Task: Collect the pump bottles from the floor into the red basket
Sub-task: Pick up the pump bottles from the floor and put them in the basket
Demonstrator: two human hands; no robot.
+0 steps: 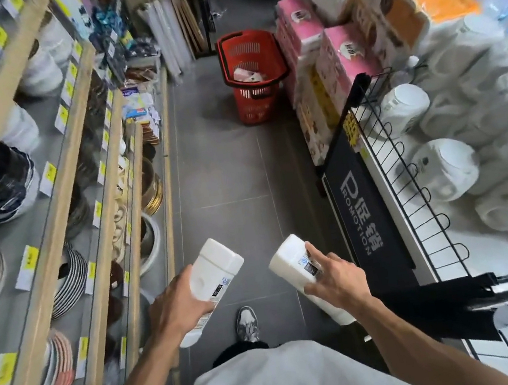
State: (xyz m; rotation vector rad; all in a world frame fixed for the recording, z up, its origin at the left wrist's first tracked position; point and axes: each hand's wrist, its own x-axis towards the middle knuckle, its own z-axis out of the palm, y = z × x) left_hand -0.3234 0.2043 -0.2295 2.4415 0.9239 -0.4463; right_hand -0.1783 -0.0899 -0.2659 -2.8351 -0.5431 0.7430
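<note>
I stand in a shop aisle with a white bottle in each hand. My left hand (177, 302) grips one white bottle (215, 270) round its middle, bottom end pointing forward. My right hand (334, 276) holds a second white bottle (289, 261) the same way, index finger laid along its label. Their pump ends are hidden below my hands. The red basket (253, 73) stands on the grey floor far ahead, beside the right-hand display, with a few pale items inside.
Wooden shelves (60, 204) of plates and bowls line the left side. A black promotion sign (358, 203) and wire rack (410, 188) with white appliances stick out on the right. Pink packs (318, 60) stack next to the basket. My shoe (247, 323) is on the floor tiles.
</note>
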